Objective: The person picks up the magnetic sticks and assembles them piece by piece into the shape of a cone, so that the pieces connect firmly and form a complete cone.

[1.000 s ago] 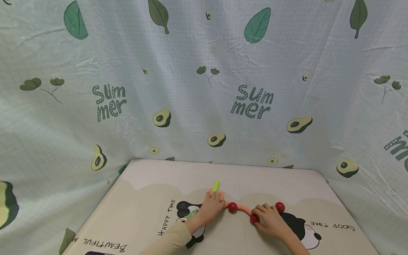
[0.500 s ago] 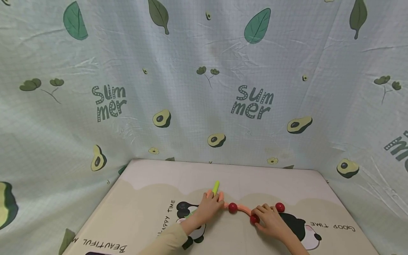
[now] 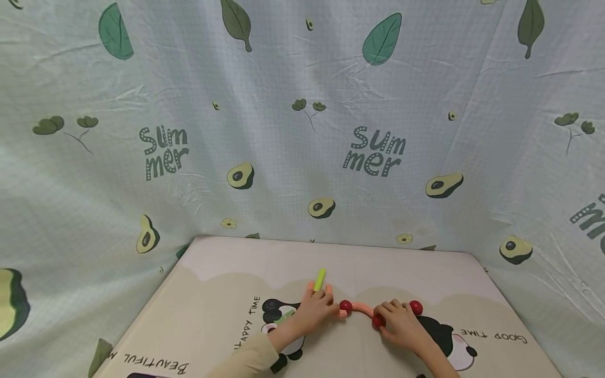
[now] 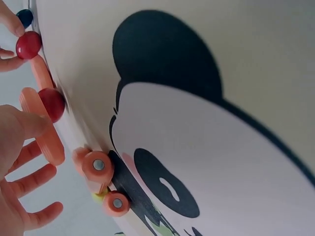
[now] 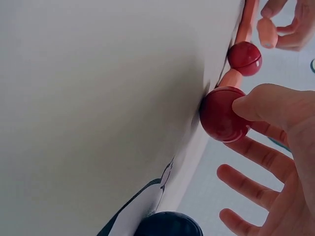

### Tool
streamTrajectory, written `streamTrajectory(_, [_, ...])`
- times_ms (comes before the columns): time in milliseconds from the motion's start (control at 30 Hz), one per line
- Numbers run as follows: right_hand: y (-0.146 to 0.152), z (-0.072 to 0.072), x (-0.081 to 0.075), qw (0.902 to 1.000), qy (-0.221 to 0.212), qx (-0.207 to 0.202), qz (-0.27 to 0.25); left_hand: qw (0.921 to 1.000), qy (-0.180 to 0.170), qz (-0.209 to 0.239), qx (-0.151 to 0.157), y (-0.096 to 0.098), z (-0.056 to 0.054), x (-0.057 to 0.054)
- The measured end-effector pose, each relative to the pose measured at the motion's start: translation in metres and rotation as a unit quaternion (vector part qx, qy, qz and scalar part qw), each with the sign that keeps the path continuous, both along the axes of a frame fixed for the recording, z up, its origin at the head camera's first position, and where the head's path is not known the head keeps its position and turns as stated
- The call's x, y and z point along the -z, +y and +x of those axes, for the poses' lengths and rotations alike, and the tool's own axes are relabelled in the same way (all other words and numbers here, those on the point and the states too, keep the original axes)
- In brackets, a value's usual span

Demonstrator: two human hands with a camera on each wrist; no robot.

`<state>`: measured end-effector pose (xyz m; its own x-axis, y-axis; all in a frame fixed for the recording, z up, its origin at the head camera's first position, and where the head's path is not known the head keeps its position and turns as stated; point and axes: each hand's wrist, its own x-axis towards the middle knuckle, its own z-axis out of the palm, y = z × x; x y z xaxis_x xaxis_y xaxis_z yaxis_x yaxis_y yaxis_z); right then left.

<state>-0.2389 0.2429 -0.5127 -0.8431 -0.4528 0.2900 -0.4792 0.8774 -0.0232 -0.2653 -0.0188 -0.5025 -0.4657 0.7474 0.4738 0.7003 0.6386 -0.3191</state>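
Note:
Between thumb and fingers my left hand (image 3: 317,311) pinches a short orange toy rod (image 4: 42,127), close against a red ball (image 4: 52,104). In the head view this red ball (image 3: 346,305) sits at one end of a curved orange rod (image 3: 363,308). At that rod's other end is a second red ball (image 5: 224,113), pinched by my right hand (image 3: 400,326), thumb on top and other fingers spread. Beyond the left hand lie more orange rods (image 4: 98,166) with round metal-centred ends, and a yellow-green rod (image 3: 320,279). Left-hand fingers partly hide these in the head view.
Another red ball (image 3: 416,307) rests just beyond the right hand. A dark blue ball (image 5: 170,225) is low in the right wrist view. The tabletop (image 3: 212,273) bears printed pandas and words, with a patterned curtain (image 3: 283,131) behind it.
My left hand has shifted slightly right and now holds an orange rod beside the nearer red ball. The right hand stays almost still on its ball.

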Motion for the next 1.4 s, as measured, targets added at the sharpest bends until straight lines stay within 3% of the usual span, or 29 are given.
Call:
streamTrajectory(267, [0.001, -0.007, 0.005, 0.9999, 0.013, -0.003, 0.002, 0.9982, -0.033, -0.02, 0.046, 0.003, 0.001, 0.002])
streamTrajectory(667, [-0.001, -0.014, -0.003, 0.9999, -0.014, 0.002, 0.001, 0.9965, -0.009, -0.057, 0.06, 0.015, -0.001, 0.003])
streamTrajectory(1000, [0.0, -0.018, -0.004, 0.9999, -0.002, -0.013, 0.001, 0.9932, -0.035, -0.053, 0.098, 0.025, -0.001, 0.005])
streamTrajectory(1400, [0.003, -0.026, 0.001, 0.9998, 0.007, -0.018, 0.003, 0.9925, 0.003, -0.072, 0.098, 0.031, -0.001, 0.007])
